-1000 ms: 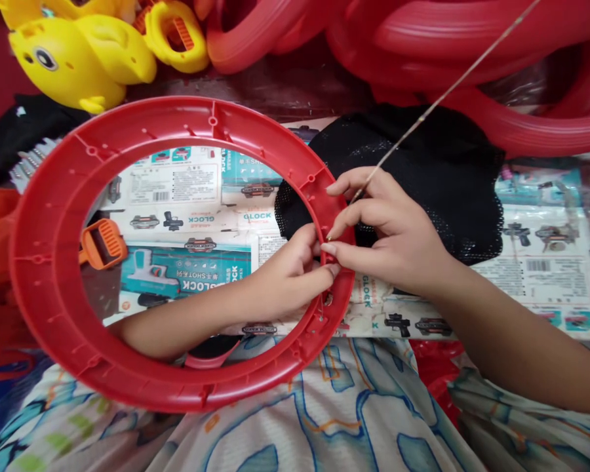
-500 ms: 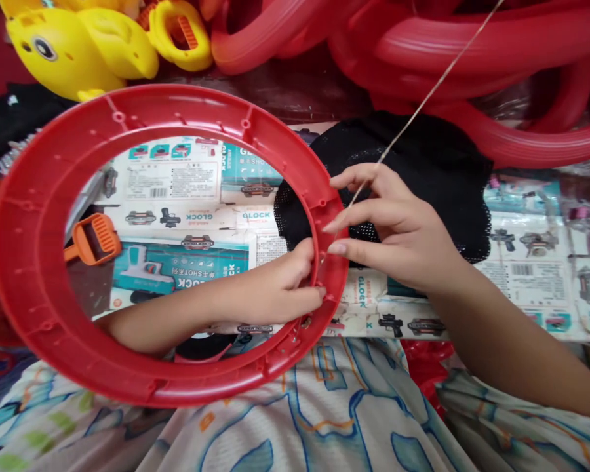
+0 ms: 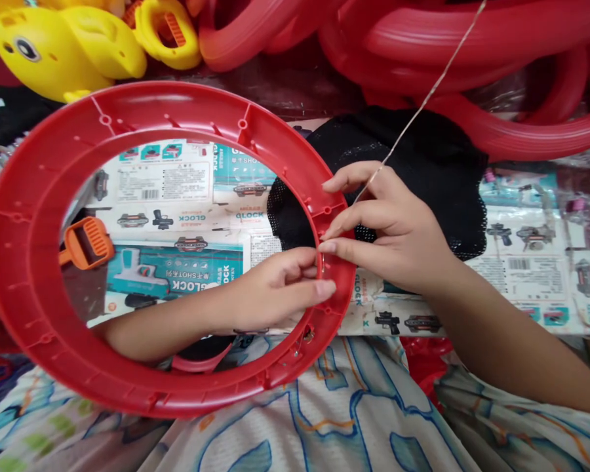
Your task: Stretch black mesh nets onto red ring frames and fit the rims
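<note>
A large red plastic ring (image 3: 49, 196), its ribbed, pegged inner side facing me, is held tilted above my lap. My left hand (image 3: 285, 288) reaches up inside the opening and grips the ring's right side, thumb over the inner edge. At that same side, my right hand (image 3: 383, 223) pinches with thumb and finger close to a peg. A thin beige string (image 3: 423, 105) runs from the top right down between the right hand's fingers; its end at the pinch is hidden. Small shiny bits sit in the channel below the left thumb.
Behind the ring lie black mesh fabric (image 3: 432, 183) and flattened printed cardboard (image 3: 521, 269). An orange plastic buckle-like part (image 3: 86, 242) shows through the opening. A yellow animal-shaped toy (image 3: 69, 52) and several red curved tubes (image 3: 472, 39) stand along the back.
My left thumb has moved further onto the ring's channel. The right hand's thumb and finger have come closer together at the peg. The whole view has shifted slightly.
</note>
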A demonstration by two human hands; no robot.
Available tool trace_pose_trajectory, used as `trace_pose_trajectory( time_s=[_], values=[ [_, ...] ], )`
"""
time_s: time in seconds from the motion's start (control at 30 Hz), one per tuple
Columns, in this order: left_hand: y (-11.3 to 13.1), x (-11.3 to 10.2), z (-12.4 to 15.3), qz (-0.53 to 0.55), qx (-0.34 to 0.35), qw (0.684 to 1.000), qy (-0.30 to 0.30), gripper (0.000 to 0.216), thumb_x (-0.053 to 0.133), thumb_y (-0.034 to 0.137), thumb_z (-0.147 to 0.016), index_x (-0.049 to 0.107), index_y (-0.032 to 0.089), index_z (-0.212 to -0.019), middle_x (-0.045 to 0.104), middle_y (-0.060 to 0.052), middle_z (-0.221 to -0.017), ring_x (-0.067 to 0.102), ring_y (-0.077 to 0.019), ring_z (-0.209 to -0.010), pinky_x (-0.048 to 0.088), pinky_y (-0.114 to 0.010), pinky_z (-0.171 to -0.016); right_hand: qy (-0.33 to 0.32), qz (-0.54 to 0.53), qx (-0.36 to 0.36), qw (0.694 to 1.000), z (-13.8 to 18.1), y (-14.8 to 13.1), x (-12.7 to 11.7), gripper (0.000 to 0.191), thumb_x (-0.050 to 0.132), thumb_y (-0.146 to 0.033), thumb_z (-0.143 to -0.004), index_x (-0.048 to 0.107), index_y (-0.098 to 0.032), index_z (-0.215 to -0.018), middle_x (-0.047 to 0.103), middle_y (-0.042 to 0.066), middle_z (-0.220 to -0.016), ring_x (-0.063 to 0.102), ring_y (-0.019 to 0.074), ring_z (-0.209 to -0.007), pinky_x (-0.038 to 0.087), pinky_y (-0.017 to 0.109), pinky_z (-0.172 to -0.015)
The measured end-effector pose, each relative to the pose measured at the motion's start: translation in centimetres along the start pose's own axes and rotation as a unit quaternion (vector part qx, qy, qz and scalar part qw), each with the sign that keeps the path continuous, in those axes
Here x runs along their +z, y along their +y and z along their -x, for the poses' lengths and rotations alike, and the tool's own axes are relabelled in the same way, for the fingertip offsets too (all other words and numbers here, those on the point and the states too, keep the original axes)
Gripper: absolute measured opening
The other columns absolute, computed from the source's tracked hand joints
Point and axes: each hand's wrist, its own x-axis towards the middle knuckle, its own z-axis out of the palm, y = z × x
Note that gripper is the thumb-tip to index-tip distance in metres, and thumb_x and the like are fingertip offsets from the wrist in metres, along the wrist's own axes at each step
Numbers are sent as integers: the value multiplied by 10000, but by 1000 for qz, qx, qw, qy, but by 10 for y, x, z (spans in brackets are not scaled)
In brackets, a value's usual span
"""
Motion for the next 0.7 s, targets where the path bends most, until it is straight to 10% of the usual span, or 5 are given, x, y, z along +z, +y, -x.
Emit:
trace_pose_trajectory(
  time_s=[0.7],
  values=[
    [-10,8,-8,-70,70,982,159,257,639,162,-809,556,202,-1048,584,48,-782,596,-98,-689,504,-204,-633,76,9,-14,997,3,2,17,61,772,-367,-854,779,-327,-807,616,36,-1323,590,268,-1231,571,466,-1008]
  ],
)
